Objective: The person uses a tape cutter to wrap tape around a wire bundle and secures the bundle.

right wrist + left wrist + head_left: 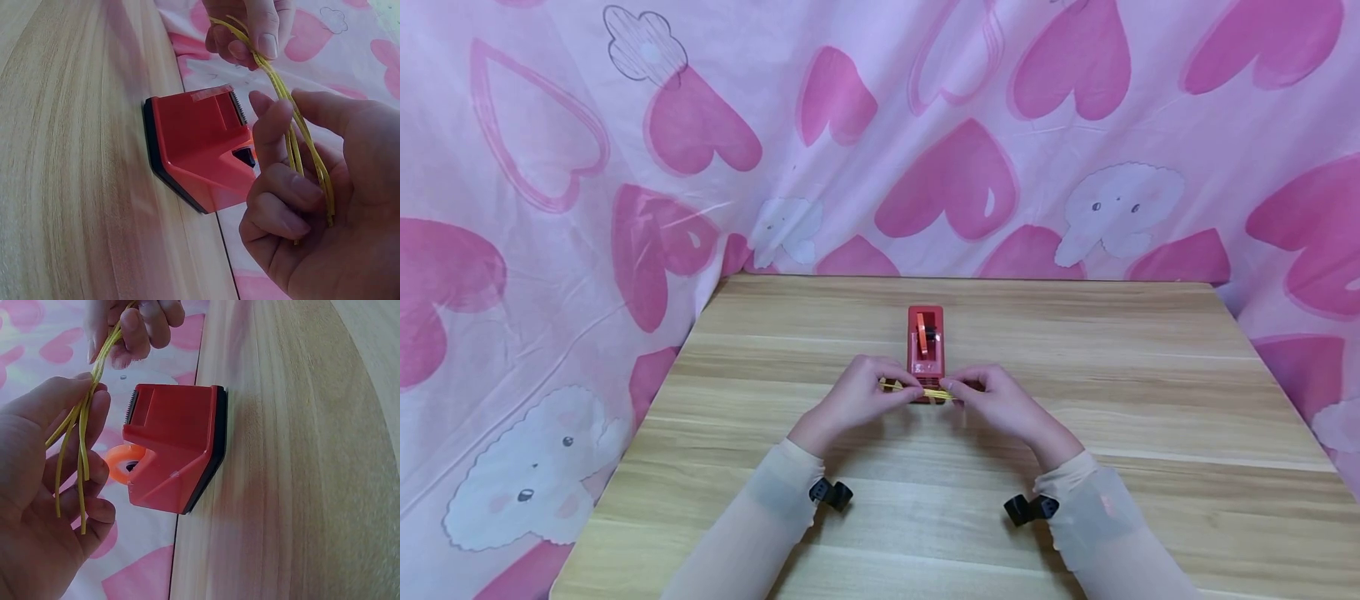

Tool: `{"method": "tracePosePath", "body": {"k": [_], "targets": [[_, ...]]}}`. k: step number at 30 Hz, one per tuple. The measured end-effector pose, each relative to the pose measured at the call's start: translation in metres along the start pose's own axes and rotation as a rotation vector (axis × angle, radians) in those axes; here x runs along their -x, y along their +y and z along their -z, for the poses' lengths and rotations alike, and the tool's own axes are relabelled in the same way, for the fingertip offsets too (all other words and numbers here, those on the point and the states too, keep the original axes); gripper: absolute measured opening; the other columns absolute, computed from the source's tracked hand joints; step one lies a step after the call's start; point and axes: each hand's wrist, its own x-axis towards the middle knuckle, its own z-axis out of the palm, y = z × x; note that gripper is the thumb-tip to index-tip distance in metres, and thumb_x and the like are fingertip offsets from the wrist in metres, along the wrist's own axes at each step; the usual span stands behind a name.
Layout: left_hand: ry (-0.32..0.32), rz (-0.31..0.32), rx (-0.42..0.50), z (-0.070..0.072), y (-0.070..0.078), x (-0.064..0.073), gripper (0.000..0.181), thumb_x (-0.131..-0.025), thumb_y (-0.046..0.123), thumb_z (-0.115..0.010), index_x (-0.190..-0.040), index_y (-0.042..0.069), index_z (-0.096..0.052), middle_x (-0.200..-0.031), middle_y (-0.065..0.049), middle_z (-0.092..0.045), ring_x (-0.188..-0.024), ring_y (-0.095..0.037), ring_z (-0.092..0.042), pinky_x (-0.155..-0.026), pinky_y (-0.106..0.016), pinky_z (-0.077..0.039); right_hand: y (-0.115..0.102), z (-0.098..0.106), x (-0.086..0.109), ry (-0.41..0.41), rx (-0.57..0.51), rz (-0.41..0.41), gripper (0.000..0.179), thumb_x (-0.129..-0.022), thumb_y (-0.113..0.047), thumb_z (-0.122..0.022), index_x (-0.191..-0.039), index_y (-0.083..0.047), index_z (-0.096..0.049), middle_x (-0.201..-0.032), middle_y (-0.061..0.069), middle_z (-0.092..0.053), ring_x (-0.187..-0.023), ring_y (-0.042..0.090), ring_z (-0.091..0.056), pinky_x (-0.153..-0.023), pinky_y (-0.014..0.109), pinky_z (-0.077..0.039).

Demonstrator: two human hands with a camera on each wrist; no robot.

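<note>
A bundle of thin yellow strings [936,393] stretches between my two hands, its loose ends hanging down in both wrist views. My left hand [868,390] pinches one part between thumb and index finger, with strands [83,447] trailing over the palm. On the other side my right hand [1000,400] pinches the bundle too, and more strands [306,144] drape across its curled fingers. Just beyond the hands stands a red tape dispenser [927,342] with a serrated cutting edge and an orange tape wheel [125,464]. Neither hand visibly grips the dispenser.
A wood-grain table [1075,350] carries the dispenser. Pink cloth [850,183] with hearts hangs behind the table and at both sides. A piece of tape [211,93] lies along the dispenser's top near the cutter.
</note>
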Motion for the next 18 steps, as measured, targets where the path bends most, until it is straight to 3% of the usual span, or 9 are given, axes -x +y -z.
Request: {"method": "tracePosePath", "body": {"k": [5, 8, 13, 18], "targets": [[0.015, -0.013, -0.035, 0.0004, 0.0014, 0.0006, 0.011, -0.094, 0.026, -0.078, -0.102, 0.021, -0.083, -0.094, 0.01, -0.076, -0.088, -0.004, -0.065, -0.076, -0.026, -0.052, -0.0014, 0.0017, 0.0003, -0.017, 0.011, -0.025, 0.035, -0.106, -0.037, -0.059, -0.096, -0.009, -0.077, -0.08, 0.015, -0.061, -0.064, 0.016, -0.043, -0.054, 0.025, -0.035], [0.038, -0.046, -0.064, -0.0003, 0.0006, 0.0006, 0.01, -0.093, 0.025, -0.079, -0.101, 0.021, -0.084, -0.092, 0.009, -0.076, -0.087, -0.005, -0.065, -0.076, -0.026, -0.052, -0.001, 0.0026, 0.0004, -0.025, 0.013, -0.018, 0.028, -0.105, -0.036, -0.061, -0.102, -0.015, -0.08, -0.088, 0.015, -0.065, -0.072, 0.018, -0.049, -0.059, 0.026, -0.04], [0.084, -0.102, -0.105, -0.0006, 0.0009, 0.0014, 0.008, -0.091, 0.024, -0.081, -0.097, 0.02, -0.084, -0.09, 0.009, -0.075, -0.088, -0.009, -0.065, -0.078, -0.027, -0.052, -0.0021, 0.0032, 0.0008, -0.032, 0.002, 0.012, 0.024, -0.102, -0.032, -0.065, -0.107, -0.014, -0.08, -0.101, 0.021, -0.07, -0.085, 0.023, -0.056, -0.072, 0.031, -0.048], [0.112, -0.14, -0.158, -0.0005, 0.001, 0.0012, 0.007, -0.09, 0.026, -0.082, -0.094, 0.021, -0.084, -0.089, 0.01, -0.075, -0.089, -0.008, -0.063, -0.08, -0.029, -0.053, -0.005, 0.0037, 0.0008, -0.032, 0.015, 0.035, 0.018, -0.1, -0.027, -0.069, -0.105, -0.012, -0.079, -0.101, 0.019, -0.072, -0.085, 0.021, -0.058, -0.073, 0.03, -0.05]]}}
